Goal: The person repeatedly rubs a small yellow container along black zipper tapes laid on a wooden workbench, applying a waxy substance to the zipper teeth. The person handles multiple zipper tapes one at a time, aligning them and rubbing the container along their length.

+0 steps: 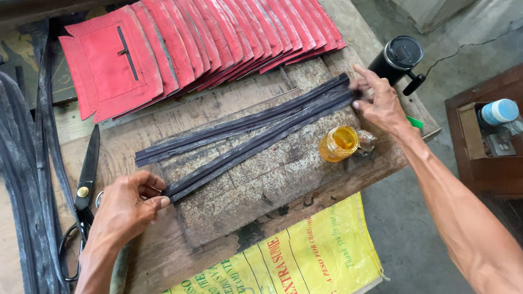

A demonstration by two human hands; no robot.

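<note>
Several long black strips (254, 132) lie across a worn stone slab (265, 184) on the wooden workbench (158, 263). My left hand (125, 209) pinches the near-left ends of one bundle of strips. Over at the far right ends of the strips, my right hand (380, 102) grips them. An open jar of amber glue (339, 143) stands just below my right hand.
A fanned row of red panels (201, 39) lies at the bench's far side. Black scissors (85, 187) rest left of the slab, more black strips (19, 187) hang at the far left. A black cup (396, 59) stands at the right edge, a yellow sack (267, 279) covers the near edge.
</note>
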